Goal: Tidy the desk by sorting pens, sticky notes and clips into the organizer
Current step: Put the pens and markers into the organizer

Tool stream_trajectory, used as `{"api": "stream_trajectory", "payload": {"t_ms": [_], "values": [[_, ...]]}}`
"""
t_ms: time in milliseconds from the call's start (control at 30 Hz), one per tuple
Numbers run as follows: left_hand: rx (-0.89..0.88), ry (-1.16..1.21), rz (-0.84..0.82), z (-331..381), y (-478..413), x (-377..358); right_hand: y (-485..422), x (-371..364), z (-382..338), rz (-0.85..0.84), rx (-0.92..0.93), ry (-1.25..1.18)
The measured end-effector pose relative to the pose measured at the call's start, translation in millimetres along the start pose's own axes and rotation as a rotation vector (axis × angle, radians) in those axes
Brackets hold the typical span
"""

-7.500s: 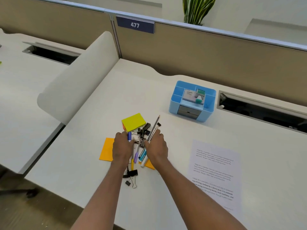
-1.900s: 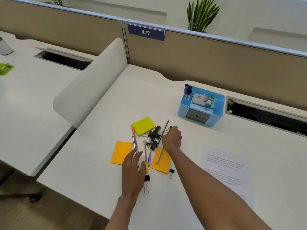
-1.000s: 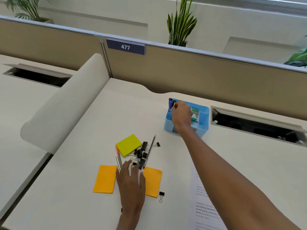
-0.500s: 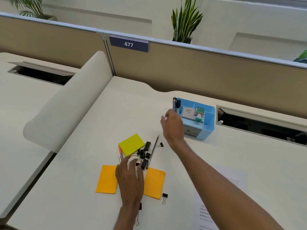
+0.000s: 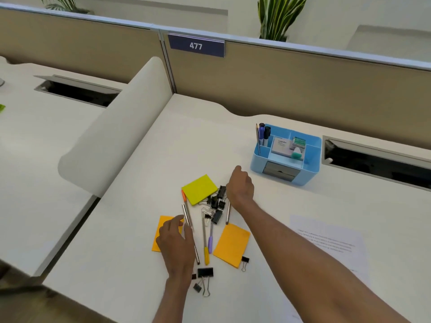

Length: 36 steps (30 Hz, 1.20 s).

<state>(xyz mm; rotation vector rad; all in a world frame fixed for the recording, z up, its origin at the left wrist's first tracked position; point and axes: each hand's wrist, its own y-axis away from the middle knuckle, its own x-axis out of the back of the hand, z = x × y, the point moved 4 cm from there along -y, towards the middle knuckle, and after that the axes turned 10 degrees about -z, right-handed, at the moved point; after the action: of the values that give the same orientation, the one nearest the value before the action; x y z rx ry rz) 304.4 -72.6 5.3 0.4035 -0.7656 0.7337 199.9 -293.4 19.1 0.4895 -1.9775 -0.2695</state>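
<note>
Setting: white office surface (image 5: 140,183) against a tan partition carrying a plate marked 477 (image 5: 196,45); we see a plant (image 5: 278,18) behind the partition.
Organizer: blue organizer (image 5: 310,169) stands at the far right of the clutter, well apart from both hands. Its back-left slot holds upright pens (image 5: 262,136); a small card box (image 5: 281,146) lies in the middle compartment.
Clutter: yellow-green sticky pad (image 5: 199,188), two orange sticky pads (image 5: 157,241) (image 5: 232,244), a heap of black binder clips (image 5: 217,203), several loose pens and a few stray clips (image 5: 205,273) near the front edge.
Right hand: right hand (image 5: 240,186) sits over the far right edge of the clip heap, back of the hand toward us. Fingers curl downward and out of sight; we cannot tell whether they pinch anything. A grey pen (image 5: 227,214) runs out from beneath the wrist.
Left hand: left hand (image 5: 176,241) rests partly over the left orange pad. Fingers (image 5: 178,220) lie loosely spread, tips just beside a silver pen (image 5: 187,219); we see nothing gripped.
Loose pens: a yellow pen (image 5: 205,243) and a purple pen (image 5: 210,241) lie side by side between the left hand and the right orange pad.
Paper: printed sheet (image 5: 326,241) lies right of the right forearm.
</note>
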Motion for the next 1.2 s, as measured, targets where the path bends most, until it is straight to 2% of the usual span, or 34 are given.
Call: {"api": "stream_trajectory", "payload": {"t_ms": [200, 300, 467, 600, 667, 767, 967, 1200], "values": [[0.099, -0.099, -0.098, 0, -18, -3, 16, 15, -3, -0.015, 0.030, -0.031], [0.122, -0.120, -0.110, 2, -25, -2, 28, 33, -5, 0.052, 0.070, -0.121], [0.162, -0.109, -0.112, 8, -29, -4, 52, 93, -4, 0.376, 0.279, -0.420], [0.229, -0.151, -0.148, 13, -33, -4, 58, 155, -4, 0.704, 0.401, -0.505], [0.242, -0.128, -0.171, 14, -34, -4, 50, 177, -3, 0.764, 0.419, -0.535], [0.256, -0.032, -0.186, 14, -36, -3, 29, 189, 1, 0.731, 0.379, -0.516], [0.307, 0.122, -0.219, 10, -42, -1, -15, 167, 12, 0.540, 0.238, -0.391], [0.243, 0.161, -0.201, 19, -43, 7, -39, 137, 25, 0.397, 0.131, -0.269]]}}
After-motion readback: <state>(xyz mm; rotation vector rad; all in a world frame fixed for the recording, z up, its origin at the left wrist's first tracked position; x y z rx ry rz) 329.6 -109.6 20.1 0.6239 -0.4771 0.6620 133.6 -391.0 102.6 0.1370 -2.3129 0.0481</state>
